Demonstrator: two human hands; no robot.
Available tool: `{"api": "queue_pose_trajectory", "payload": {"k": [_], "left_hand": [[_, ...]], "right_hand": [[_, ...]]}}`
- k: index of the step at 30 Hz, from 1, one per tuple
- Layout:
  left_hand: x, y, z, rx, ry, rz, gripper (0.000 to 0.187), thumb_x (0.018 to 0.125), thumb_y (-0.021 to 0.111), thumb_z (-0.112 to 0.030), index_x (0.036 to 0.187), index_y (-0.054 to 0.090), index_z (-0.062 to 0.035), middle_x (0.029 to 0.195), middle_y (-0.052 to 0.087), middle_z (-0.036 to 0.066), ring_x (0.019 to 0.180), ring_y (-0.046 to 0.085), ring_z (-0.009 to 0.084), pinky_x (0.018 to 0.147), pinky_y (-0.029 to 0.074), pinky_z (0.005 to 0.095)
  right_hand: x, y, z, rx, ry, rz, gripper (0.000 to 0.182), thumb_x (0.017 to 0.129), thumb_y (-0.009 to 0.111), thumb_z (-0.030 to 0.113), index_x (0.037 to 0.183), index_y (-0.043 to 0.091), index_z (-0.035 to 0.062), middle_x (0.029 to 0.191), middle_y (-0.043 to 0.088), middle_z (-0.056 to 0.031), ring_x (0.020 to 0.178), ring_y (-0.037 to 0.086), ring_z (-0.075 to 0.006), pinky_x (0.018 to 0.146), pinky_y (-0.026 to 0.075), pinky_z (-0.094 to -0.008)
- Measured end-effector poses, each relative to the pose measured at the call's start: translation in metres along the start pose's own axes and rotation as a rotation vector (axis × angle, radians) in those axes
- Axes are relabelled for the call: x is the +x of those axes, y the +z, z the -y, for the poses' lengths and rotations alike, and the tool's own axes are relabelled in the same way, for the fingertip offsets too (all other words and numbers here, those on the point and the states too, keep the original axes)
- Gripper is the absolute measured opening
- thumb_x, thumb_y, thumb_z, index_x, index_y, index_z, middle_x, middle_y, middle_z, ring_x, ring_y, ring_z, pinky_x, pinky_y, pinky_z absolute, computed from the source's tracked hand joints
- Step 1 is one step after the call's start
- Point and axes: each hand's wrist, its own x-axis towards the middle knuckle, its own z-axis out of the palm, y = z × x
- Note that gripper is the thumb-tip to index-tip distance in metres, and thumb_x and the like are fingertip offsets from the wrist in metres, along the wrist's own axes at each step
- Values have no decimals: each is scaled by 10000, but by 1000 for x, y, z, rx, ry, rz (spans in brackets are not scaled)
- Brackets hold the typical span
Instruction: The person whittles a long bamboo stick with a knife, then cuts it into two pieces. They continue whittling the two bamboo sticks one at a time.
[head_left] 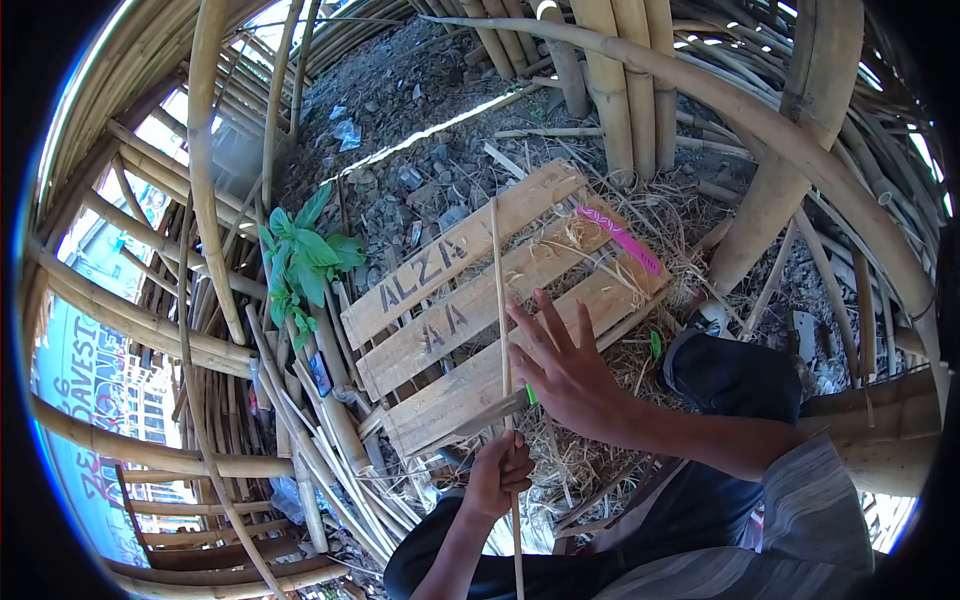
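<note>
My left hand [500, 475] is closed around the lower part of a long thin bamboo strip [500, 270], which stands nearly upright in the view. Just above that fist, a knife blade [480, 420] crosses the strip at a slant. Its bright green handle end [531, 394] shows at the lower edge of my right hand [570, 375]. Fingers spread, the right hand reaches toward the strip; its palm side is hidden. Beneath lies a slatted wooden panel [430, 355] with dark stencilled letters and a pink mark [620, 240].
Bamboo poles [160, 335] form a lattice on the left. Thick poles [610, 90] stand at the back, and a bent one arches over the right side. A leafy green plant [305, 255] grows beside the panel. Shavings [570, 460] and rubble [400, 110] cover the ground.
</note>
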Motion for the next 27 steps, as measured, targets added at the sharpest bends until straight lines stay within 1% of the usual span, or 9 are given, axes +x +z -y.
{"api": "queue_pose_trajectory", "payload": {"k": [2, 5, 6, 8, 12, 14, 18, 21, 27], "left_hand": [[1, -2, 1, -10, -7, -1, 232, 945, 395, -306, 816, 463, -126, 549, 277, -61, 436, 230, 36, 368, 201, 169], [2, -7, 1, -38, -2, 4, 225, 940, 407, -301, 805, 466, -131, 550, 278, -61, 441, 234, 33, 371, 202, 170], [3, -10, 0, -44, -4, -1, 225, 940, 407, -301, 805, 466, -131, 550, 278, -61, 441, 234, 33, 371, 202, 170], [5, -16, -4, -74, -37, 5, 225, 933, 424, -304, 787, 465, -137, 552, 280, -62, 445, 240, 30, 374, 205, 170], [8, -22, -14, -56, -15, -17, 212, 913, 451, -306, 784, 474, -138, 560, 299, -63, 446, 254, 28, 376, 198, 177], [6, -16, -21, 112, 27, -82, 202, 909, 455, -291, 792, 478, -127, 572, 313, -66, 446, 250, 29, 382, 192, 183], [8, -25, -26, -18, 63, 26, 157, 888, 508, -263, 818, 499, -123, 581, 315, -64, 450, 251, 26, 391, 200, 178], [8, -20, -27, 83, 115, -45, 147, 879, 533, -257, 823, 501, -124, 589, 323, -62, 451, 252, 25, 395, 203, 177], [6, -9, -25, 222, 182, -107, 170, 900, 538, -202, 811, 415, -125, 595, 321, -78, 454, 279, 7, 391, 206, 167]], "right_hand": [[-2, 7, -2, -1, 2, 9, 309, 763, 597, 205, 993, 595, -2, 1297, 358, -201, 1244, 320, -357, 910, 347, -525], [-7, 11, -4, -56, -31, 108, 221, 750, 600, 192, 882, 624, 17, 1141, 445, -144, 1091, 429, -276, 796, 411, -416], [-8, 9, -4, -52, -34, 114, 221, 750, 600, 192, 882, 624, 17, 1141, 445, -144, 1091, 429, -276, 796, 411, -416], [-12, 4, -2, -64, -129, 284, 152, 731, 596, 170, 780, 638, 33, 1044, 476, -140, 996, 462, -253, 746, 408, -354], [-27, 17, 0, -81, -217, 395, 122, 714, 609, 151, 697, 651, 38, 1037, 491, -122, 953, 480, -222, 710, 439, -357], [-24, 19, -8, -108, -233, 409, 118, 717, 607, 152, 699, 655, 46, 1037, 496, -118, 955, 483, -222, 716, 438, -357], [-15, 10, -13, -139, -277, 444, 103, 721, 605, 150, 708, 671, 71, 1061, 512, -100, 979, 492, -226, 748, 433, -358], [-19, 13, -4, -109, -389, 448, 100, 724, 609, 157, 718, 681, 89, 1107, 509, -91, 1027, 480, -225, 771, 426, -357], [-39, 26, 20, -78, -526, 564, 112, 733, 609, 176, 722, 685, 95, 1113, 487, -82, 1080, 443, -231, 796, 419, -383]]}}
